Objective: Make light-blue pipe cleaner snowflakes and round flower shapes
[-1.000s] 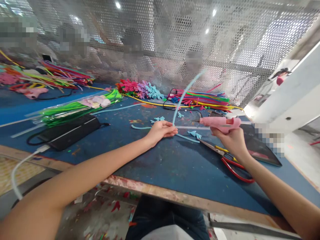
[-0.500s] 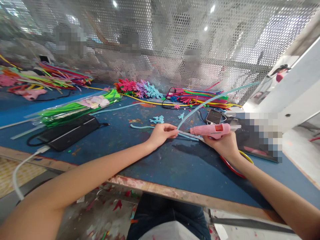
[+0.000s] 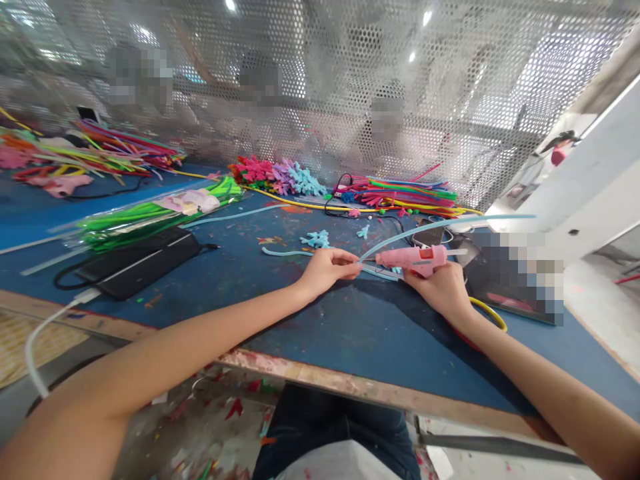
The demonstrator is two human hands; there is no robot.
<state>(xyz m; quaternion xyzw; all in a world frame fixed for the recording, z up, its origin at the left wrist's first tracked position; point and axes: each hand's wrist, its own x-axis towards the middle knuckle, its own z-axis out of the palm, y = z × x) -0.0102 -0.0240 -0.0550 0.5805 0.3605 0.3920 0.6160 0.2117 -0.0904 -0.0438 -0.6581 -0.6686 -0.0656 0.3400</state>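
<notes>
My left hand (image 3: 330, 270) pinches a light blue pipe cleaner (image 3: 425, 230) between thumb and fingertips; its long end arcs up to the right. My right hand (image 3: 440, 287) is closed around a pink glue gun (image 3: 413, 259), with a glue stick (image 3: 457, 251) poking out behind. The gun's nozzle points left and sits close to my left fingertips; whether it touches the pipe cleaner I cannot tell. Below the gun shows a silver blade (image 3: 385, 272). A yellow loop (image 3: 490, 313), perhaps a scissor handle, appears beside my right wrist. Another light blue pipe cleaner (image 3: 285, 253) lies behind my left hand.
Small light blue branched pieces (image 3: 315, 239) lie behind my hands. A black power box (image 3: 150, 263) and bagged green pipe cleaners (image 3: 160, 213) are left. Bundled colourful pipe cleaners (image 3: 400, 193), a phone (image 3: 430, 235) and a dark, partly blurred panel (image 3: 500, 280) are right. Perforated mesh (image 3: 325, 80) stands behind.
The glue gun and my right hand have shifted slightly left, nearer my left fingertips. The pipe cleaner's long free end has swung lower on the right.
</notes>
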